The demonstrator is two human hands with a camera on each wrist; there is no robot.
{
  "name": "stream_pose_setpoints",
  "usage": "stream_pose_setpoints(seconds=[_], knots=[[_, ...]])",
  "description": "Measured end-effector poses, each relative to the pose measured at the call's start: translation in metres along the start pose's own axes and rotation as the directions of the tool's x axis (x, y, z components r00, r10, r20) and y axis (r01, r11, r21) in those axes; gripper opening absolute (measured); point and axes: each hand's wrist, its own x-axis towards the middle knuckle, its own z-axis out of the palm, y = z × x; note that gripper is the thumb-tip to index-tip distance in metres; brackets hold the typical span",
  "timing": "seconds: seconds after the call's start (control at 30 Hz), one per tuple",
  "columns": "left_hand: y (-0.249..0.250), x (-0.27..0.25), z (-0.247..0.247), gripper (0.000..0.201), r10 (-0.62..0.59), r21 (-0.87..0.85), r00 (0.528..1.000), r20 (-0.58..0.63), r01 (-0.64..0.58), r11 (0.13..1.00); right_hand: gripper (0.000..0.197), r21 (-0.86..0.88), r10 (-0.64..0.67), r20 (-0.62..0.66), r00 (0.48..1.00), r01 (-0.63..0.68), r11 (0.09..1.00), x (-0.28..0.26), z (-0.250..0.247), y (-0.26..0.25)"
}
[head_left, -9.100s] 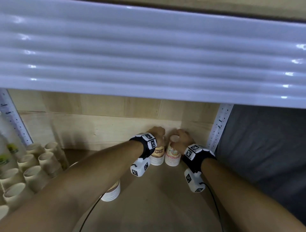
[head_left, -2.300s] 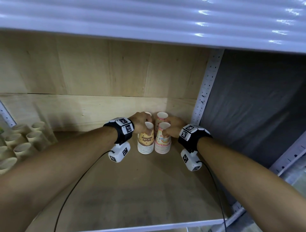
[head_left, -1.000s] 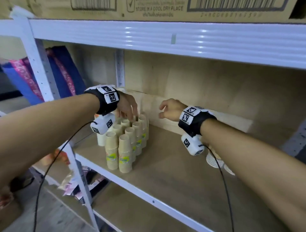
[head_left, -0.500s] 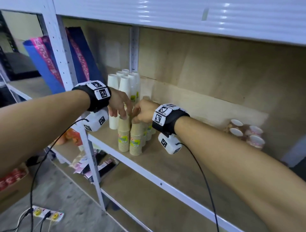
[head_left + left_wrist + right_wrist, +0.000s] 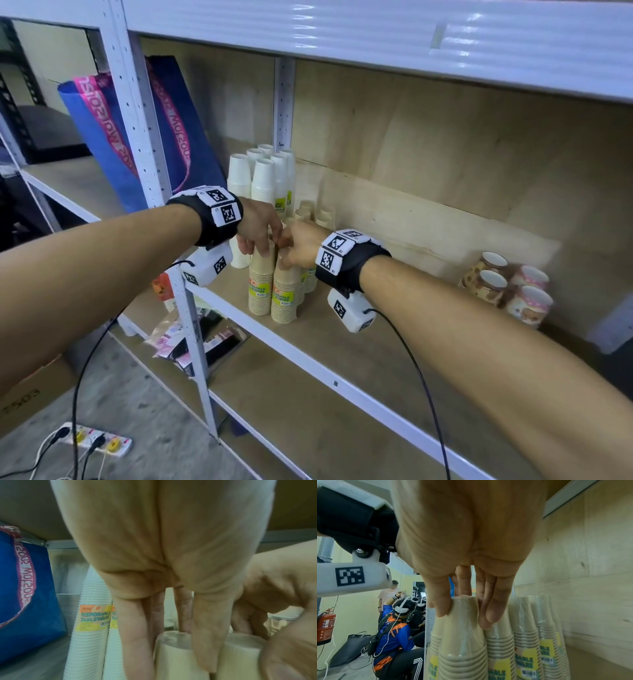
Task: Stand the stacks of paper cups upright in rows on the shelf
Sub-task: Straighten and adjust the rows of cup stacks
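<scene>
At frame centre, on the plywood shelf (image 5: 342, 329), the left hand (image 5: 257, 229) and right hand (image 5: 298, 245) each pinch the top of a ribbed, plastic-wrapped tan cup stack (image 5: 285, 291), both upright

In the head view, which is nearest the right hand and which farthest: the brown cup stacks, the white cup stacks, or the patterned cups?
1. Brown cup stacks: under the right hand, gripped.
2. White cup stacks: behind, to the left.
3. Patterned cups: far right of the shelf.
</scene>
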Motion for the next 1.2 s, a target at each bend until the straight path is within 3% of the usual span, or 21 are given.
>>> stream_pose_setpoints(seconds=[0.13,0.33,0.67,1.2], knots=[[0.004,-0.003,-0.002,0.026,0.001,0.034,1.0,-0.017,-0.001,0.999,0.029,0.021,-0.012,0.004,1.0,0.012,1.0,-0.004,-0.003,0.006],[0.021,-0.003,-0.008,0.029,0.03,0.05,1.0,-0.003,-0.03,0.998,0.031,0.036,-0.011,-0.005,1.0,0.011,0.999,-0.014,-0.012,0.017],[0.089,0.015,-0.033,0.03,0.164,0.082,0.986,0.025,-0.165,0.983,0.021,0.038,0.192,-0.059,0.98,-0.19,0.981,-0.042,-0.048,0.071],[0.18,0.125,-0.046,0.022,0.347,0.101,0.894,-0.284,-0.332,0.938,0.03,0.066,0.526,-0.325,0.786,-0.536,0.842,-0.055,-0.079,0.19]])
